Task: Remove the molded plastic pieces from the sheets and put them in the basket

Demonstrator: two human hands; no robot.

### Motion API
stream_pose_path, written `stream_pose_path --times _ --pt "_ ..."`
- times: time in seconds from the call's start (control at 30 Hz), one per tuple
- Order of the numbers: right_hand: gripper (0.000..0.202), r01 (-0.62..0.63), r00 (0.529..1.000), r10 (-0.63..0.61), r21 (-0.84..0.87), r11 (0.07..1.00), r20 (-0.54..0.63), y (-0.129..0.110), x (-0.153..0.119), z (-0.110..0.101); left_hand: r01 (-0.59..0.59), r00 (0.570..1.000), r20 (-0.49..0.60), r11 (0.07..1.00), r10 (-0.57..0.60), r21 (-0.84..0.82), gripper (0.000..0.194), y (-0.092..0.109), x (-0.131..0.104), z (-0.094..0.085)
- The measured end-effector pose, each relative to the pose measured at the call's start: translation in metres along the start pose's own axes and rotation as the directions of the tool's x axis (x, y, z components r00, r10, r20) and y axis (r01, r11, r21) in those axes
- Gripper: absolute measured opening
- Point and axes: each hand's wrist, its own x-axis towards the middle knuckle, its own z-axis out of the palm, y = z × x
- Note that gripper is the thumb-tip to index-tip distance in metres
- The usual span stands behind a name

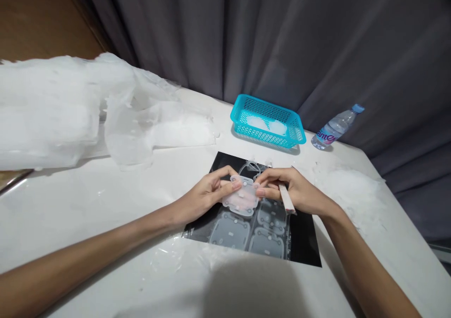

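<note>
A translucent, rounded-square plastic piece [241,201] is held over a black sheet [306,238]. My left hand [207,189] pinches its left edge, thumb on top. The fingertips of my right hand [296,189] are closed at its upper right edge. A thin, pale stick-like tool [287,198] is also held in my right hand, pointing down toward the sheet. Similar translucent pieces [230,232] lie on the sheet under clear film. Behind the fingers is a clear, looped plastic scrap [251,167].
A blue perforated basket [268,139] with pale translucent pieces stands beyond the sheet. To its right is a water bottle [333,129]. White wrapping material [52,116] covers the back left; more film [355,191] lies at right.
</note>
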Motion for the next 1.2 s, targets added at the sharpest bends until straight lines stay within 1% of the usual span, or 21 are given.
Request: stream_pose_path --times 0.1,0.2,0.33,0.43,0.57,0.67,0.73,0.8,0.87,0.93,1.0,1.1,1.2 --pt "0.023 0.01 1.0 -0.01 0.005 1.0 0.004 0.0 0.001 0.0 -0.011 1.0 0.007 0.999 0.011 0.044 0.028 -0.002 0.001 -0.003" --pt "0.026 0.03 0.999 -0.031 -0.045 0.999 -0.019 0.001 0.001 0.0 -0.026 1.0 0.017 0.995 0.025 0.091 0.03 -0.002 0.0 -0.004" --pt "0.03 0.038 0.999 -0.041 -0.101 0.994 -0.032 0.001 0.001 0.0 -0.003 1.0 0.023 0.996 0.001 0.094 0.036 -0.001 -0.001 -0.003" --pt "0.029 0.035 0.998 -0.04 -0.112 0.993 -0.04 -0.001 0.0 -0.001 0.036 0.999 0.021 0.998 -0.037 0.05 0.037 0.001 -0.002 0.001" --pt "0.029 0.04 0.998 -0.045 -0.126 0.991 -0.04 -0.003 0.0 -0.002 0.069 0.998 0.01 0.996 -0.069 -0.048 0.035 0.003 -0.003 0.005" --pt "0.028 0.048 0.998 -0.056 -0.183 0.982 -0.041 -0.003 -0.001 -0.002 0.091 0.995 0.045 0.984 -0.085 -0.156 0.033 0.003 -0.003 0.006" --pt "0.025 0.063 0.991 -0.097 -0.318 0.946 -0.092 -0.003 -0.002 -0.001 0.109 0.993 0.063 0.967 -0.097 -0.23 0.033 0.002 -0.002 0.007" --pt "0.02 0.099 0.971 -0.192 -0.488 0.867 -0.145 -0.005 -0.006 -0.001 0.122 0.992 0.057 0.95 -0.111 -0.286 0.034 0.001 -0.001 0.007" --pt "0.017 0.159 0.948 -0.29 -0.596 0.787 -0.13 -0.01 -0.01 0.001 0.135 0.991 0.041 0.94 -0.129 -0.313 0.035 0.0 -0.001 0.006" --pt "0.019 0.229 0.935 -0.348 -0.63 0.742 -0.07 -0.015 -0.015 0.004 0.142 0.99 0.024 0.935 -0.142 -0.324 0.034 0.0 -0.002 0.006" --pt "0.022 0.271 0.92 -0.389 -0.648 0.712 -0.042 -0.019 -0.017 0.007 0.143 0.989 0.013 0.931 -0.147 -0.337 0.033 0.0 -0.002 0.005" --pt "0.026 0.292 0.906 -0.422 -0.679 0.673 -0.028 -0.022 -0.018 0.012 0.128 0.99 -0.001 0.922 -0.138 -0.366 0.031 0.001 -0.003 0.005" --pt "0.035 0.298 0.913 -0.407 -0.723 0.623 0.026 -0.02 -0.017 0.018 0.121 0.99 -0.02 0.915 -0.139 -0.384 0.033 0.004 -0.003 0.007"
